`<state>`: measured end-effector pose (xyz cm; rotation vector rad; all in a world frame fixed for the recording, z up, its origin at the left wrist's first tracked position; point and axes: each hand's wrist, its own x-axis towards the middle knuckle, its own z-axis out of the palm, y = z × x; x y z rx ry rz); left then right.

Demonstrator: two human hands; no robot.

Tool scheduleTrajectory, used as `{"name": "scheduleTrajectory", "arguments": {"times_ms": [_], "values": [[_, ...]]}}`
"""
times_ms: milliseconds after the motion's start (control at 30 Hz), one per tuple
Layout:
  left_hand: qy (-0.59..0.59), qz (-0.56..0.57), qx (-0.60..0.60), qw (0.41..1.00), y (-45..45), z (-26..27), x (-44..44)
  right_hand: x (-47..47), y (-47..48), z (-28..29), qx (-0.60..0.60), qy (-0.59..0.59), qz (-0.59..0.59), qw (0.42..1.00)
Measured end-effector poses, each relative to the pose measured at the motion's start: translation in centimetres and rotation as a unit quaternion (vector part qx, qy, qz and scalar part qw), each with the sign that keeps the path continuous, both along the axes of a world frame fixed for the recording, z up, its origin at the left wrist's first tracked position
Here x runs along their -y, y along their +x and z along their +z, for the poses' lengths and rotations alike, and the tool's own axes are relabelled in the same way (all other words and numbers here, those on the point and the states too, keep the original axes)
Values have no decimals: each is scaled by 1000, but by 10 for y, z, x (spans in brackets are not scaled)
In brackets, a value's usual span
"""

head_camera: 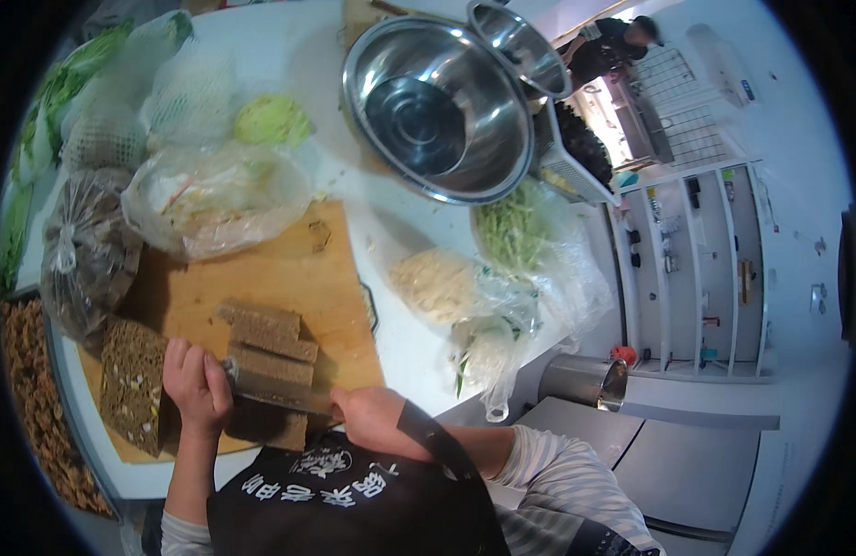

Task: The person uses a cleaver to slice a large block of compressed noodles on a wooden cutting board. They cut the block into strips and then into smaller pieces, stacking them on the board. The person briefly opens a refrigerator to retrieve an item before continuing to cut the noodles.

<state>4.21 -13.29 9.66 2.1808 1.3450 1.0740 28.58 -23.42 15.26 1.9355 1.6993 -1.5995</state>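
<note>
My left hand [196,386] is closed in a fist around the handle of a knife [278,395]. The blade runs right, across brown loaf-like pieces [268,347] on a wooden cutting board [261,278]. At the blade's far end are the curled fingers of my right hand [372,417], which appear to grip it. Several strips lie side by side beyond the blade, and a further piece [268,424] is on the near side, partly hidden by the blade. Left of my left hand stands a larger brown block [130,389] with pale bits in its face.
On the board's far side are a tied bag of dark food [87,257] and an open plastic bag [219,201]. A steel basin [435,111], bagged green beans [511,229] and a bag of pale pieces [435,285] stand rightward. A tray of brown food [46,403] borders the left. A person [605,52] stands far off.
</note>
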Motion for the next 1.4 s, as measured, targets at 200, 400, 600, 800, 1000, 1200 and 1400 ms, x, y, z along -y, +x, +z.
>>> {"name": "scheduleTrajectory", "arguments": {"times_ms": [200,400,600,800,1000,1200,1400], "values": [[2,5,1,1000,-3,-15,0,3,-1,-15,-25,-70,-74,994],[-36,15,28,999,-7,-30,-7,-18,-9,13,-31,-191,-219,956],[-41,20,43,998,-12,-43,-9,-22,-15,16,-46,-226,-267,936],[-29,26,39,998,-12,-43,-7,-4,-15,-20,-68,-219,-297,927],[-23,18,36,999,-8,-39,-6,9,-17,-47,-69,-170,-298,937],[-2,17,37,999,-10,-47,-5,5,-20,-32,-39,-165,-306,937],[-50,27,58,997,-13,-59,-11,6,-25,-41,-16,-51,-199,978]]}}
